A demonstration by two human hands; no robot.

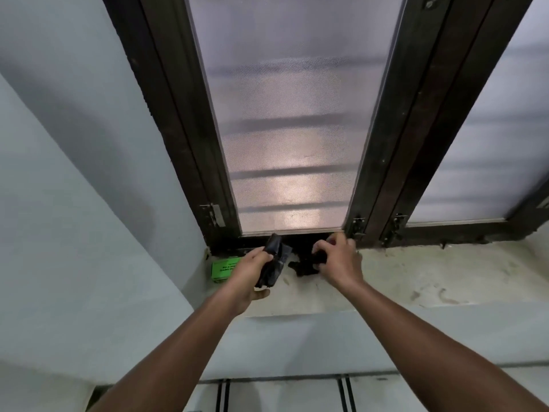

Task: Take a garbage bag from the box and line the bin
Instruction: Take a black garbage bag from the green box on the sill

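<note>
A green garbage-bag box [222, 268] lies on the stone window sill [416, 278], tucked into the left corner behind my left wrist. My left hand [252, 275] grips a folded black garbage bag [274, 260] that stands up out of the fist. Just to the right, my right hand [337, 260] has its fingers curled round a bunch of black plastic [303, 267] lying on the sill against the window frame. The two black pieces sit close together; whether they are joined is unclear. No bin is in view.
A dark wooden window frame [383, 179] with frosted panes rises right behind the hands, with metal latches [358, 226] at its base. Pale walls close in on the left. Tiled floor [282, 394] shows below the sill's front edge.
</note>
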